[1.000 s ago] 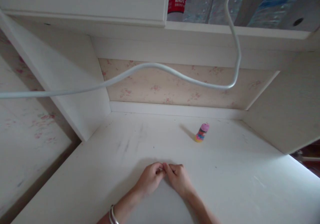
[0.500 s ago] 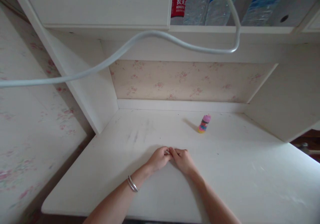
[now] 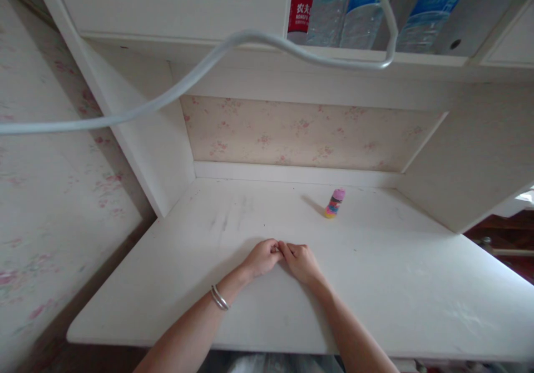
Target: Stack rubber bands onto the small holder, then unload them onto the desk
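Both of my hands rest on the white tabletop [image 3: 158,295], meeting at the fingertips near the middle. My left hand [image 3: 262,257] is closed, its fingers curled inward and a silver bangle [image 3: 219,297] on the wrist. Closed as well, my right hand [image 3: 301,260] touches the left with its thumb and fingers. No object shows between them, though the undersides of the fingers are hidden. Beyond my right hand, apart from it, a small bottle [image 3: 335,204] stands upright, with a pink top, colourful bands and a yellow base.
A pale cable [image 3: 258,38] crosses the view in front of the cabinet [image 3: 183,20]. Several water bottles [image 3: 362,20] stand on the open shelf above. Side panels [image 3: 479,156] enclose the desk's back, with floral wallpaper [image 3: 267,134] behind.
The camera view has shifted slightly, bringing clothing into view below the table's front edge. My hands stay together on the tabletop, and the small bottle still stands upright.
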A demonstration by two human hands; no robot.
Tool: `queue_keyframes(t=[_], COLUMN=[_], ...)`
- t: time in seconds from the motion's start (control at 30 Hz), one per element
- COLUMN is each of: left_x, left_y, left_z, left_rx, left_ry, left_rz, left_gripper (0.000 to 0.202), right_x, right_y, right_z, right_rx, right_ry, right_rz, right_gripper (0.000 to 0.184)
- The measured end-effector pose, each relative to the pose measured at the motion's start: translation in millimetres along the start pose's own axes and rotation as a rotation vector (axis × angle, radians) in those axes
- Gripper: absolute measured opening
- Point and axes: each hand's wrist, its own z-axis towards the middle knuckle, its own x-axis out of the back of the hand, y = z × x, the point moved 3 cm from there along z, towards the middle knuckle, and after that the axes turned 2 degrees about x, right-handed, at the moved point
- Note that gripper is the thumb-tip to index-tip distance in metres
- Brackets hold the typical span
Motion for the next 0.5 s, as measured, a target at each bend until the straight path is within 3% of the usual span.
queue_keyframes(t=[0.33,0.43,0.5], left_x=[2.3,18.3,40.5], left_y=[4.4,18.9,37.9], left_z=[-8.2,-17.3,-30.6], left_rx=[-0.029,-0.058,-0.111], left_ry=[0.044,0.049,0.105], left_rz=[0.086,0.105,0.168], left_gripper=[0.02,0.024,0.025], right_x=[-0.3,3.1,14.4], right_y=[1.9,8.6,16.0], right_z=[-3.7,-4.3,-3.9], right_rx=[0.01,-0.032,-0.084], right_ry=[-0.009,0.023,0.054], right_rz=[0.07,0.188,0.288], right_gripper=[0.053,0.053,0.052])
